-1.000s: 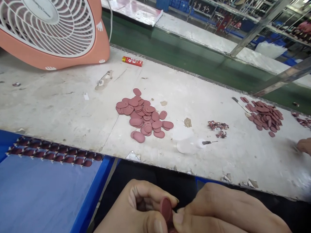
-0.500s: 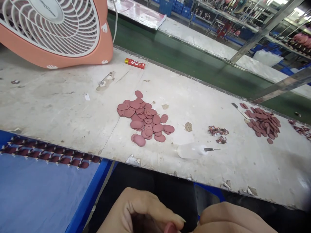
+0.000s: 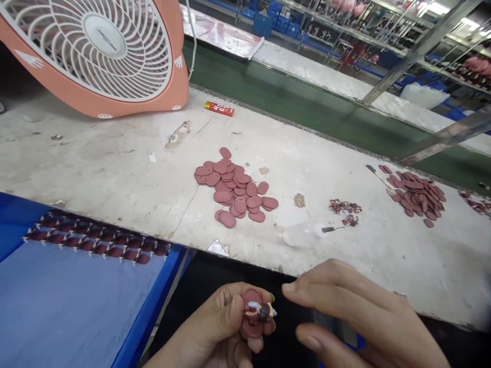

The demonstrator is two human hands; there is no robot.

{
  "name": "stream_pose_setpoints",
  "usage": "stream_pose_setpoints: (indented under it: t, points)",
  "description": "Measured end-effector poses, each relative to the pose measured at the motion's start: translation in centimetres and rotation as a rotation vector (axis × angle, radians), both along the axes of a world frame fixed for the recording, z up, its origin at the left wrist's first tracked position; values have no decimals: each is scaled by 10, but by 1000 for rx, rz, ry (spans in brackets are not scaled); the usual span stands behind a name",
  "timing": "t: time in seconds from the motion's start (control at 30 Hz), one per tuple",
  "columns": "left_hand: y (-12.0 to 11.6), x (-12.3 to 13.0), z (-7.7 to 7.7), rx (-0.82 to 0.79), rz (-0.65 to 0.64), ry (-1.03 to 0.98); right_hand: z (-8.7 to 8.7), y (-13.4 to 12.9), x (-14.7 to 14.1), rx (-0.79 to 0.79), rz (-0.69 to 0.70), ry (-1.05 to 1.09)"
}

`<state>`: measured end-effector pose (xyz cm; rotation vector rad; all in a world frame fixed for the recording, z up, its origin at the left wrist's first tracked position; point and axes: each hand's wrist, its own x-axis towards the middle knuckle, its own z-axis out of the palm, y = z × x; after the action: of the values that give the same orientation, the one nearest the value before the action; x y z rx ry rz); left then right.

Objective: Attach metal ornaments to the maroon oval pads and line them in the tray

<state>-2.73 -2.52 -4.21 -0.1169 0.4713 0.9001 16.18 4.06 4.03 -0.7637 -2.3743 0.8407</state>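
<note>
At the bottom centre, my left hand (image 3: 226, 324) pinches a small dark-red oval piece (image 3: 253, 297) with a brown and white figure-like part across its middle. To its right, my right hand (image 3: 345, 306) has its thumb and fingers apart, with nothing between them. Beyond both hands, a pile of dark-red ovals (image 3: 240, 191) lies on the worn white table (image 3: 126, 174). A translucent bottle with a thin metal tip (image 3: 303, 235) lies right of that pile, near small brown and white parts (image 3: 345, 206).
An orange fan (image 3: 146, 105) stands at the back left, beside a red lighter (image 3: 219, 108). A blue tray (image 3: 153, 306) at the lower left holds rows of dark-red pieces (image 3: 95, 248). Another pile of ovals (image 3: 416, 191) lies at the right.
Both hands have come further into view and moved apart. My right hand has opened away from my left, and the piece in my left hand now shows. The view has shifted slightly.
</note>
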Motion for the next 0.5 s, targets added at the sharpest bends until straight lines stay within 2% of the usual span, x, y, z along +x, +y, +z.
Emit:
stream_pose_setpoints:
  t: [0.2,0.37,0.5]
  points:
    - [-7,4,2,16,40,0,4,-2,-15,-132,23,41]
    - [-5,1,11,-7,-33,26,4,-4,-17,-146,61,33]
    - [-7,3,12,-14,14,61,3,-5,-18,-145,56,16]
